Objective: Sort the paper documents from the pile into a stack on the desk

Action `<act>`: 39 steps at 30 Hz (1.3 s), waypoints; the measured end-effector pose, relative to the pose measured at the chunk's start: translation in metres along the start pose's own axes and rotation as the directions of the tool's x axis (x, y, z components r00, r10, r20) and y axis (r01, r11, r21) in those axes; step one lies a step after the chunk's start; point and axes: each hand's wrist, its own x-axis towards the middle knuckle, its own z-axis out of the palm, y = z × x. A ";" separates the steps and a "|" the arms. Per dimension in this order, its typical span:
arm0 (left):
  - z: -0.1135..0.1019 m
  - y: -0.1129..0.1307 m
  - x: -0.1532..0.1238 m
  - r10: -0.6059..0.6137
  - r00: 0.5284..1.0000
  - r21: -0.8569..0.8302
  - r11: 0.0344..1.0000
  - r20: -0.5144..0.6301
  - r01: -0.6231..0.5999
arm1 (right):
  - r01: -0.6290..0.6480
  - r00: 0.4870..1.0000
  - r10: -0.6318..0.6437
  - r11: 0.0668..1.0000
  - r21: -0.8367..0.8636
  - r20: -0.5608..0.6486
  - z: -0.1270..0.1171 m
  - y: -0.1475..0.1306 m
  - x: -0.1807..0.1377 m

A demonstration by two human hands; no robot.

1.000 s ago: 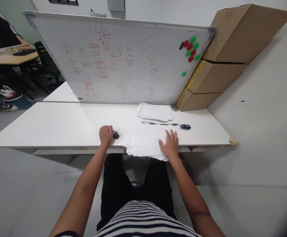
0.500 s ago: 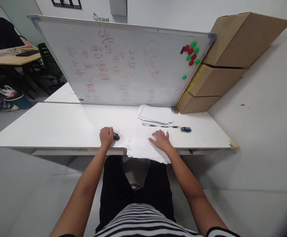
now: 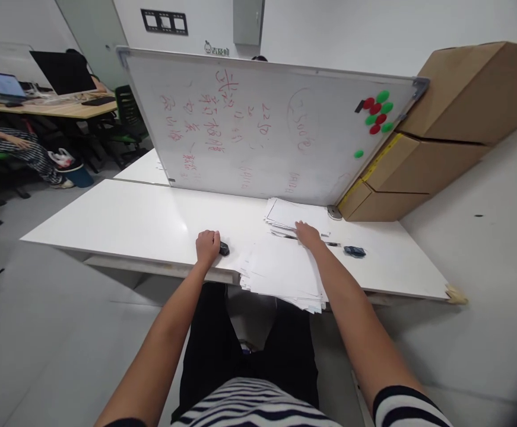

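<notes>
My left hand (image 3: 208,248) rests on the desk, its fingers wrapped round a small black object (image 3: 224,248) whose rounded end sticks out on the right. What kind of thing it is cannot be made out. My right hand (image 3: 308,234) reaches over the near stack of white paper (image 3: 280,270), fingers at the front edge of the far paper stack (image 3: 296,212). The fingers look slightly apart, and no sheet visibly lifts with them. Loose sheets of the near stack overhang the desk's front edge.
A whiteboard (image 3: 249,130) with red writing and magnets stands along the back of the white desk (image 3: 120,213). Brown boxes (image 3: 445,107) are piled at the right. A dark blue object (image 3: 354,251) and a thin dark strip (image 3: 333,244) lie near the papers. Another person sits far left.
My right hand has moved forward from lying flat on the near paper stack to the edge of the far one. My left hand keeps its grip. The camera view has turned left.
</notes>
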 end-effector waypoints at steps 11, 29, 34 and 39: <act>0.001 0.000 0.000 -0.004 1.000 -0.035 0.999 0.005 0.004 | -0.024 0.999 0.023 0.999 -0.026 -0.036 -0.005 0.004 -0.003; -0.002 0.002 0.000 -0.016 1.000 -0.038 0.999 0.008 0.017 | -0.123 0.990 0.126 0.992 0.038 -0.068 -0.016 0.004 0.003; -0.001 0.001 0.000 -0.017 1.000 -0.026 1.000 0.005 0.017 | -0.051 0.998 0.050 0.998 -0.048 -0.025 -0.018 -0.004 0.008; 0.001 -0.001 0.000 -0.004 1.000 -0.010 1.000 -0.002 0.004 | 0.003 1.000 -0.001 0.992 -0.127 0.015 -0.021 -0.009 0.014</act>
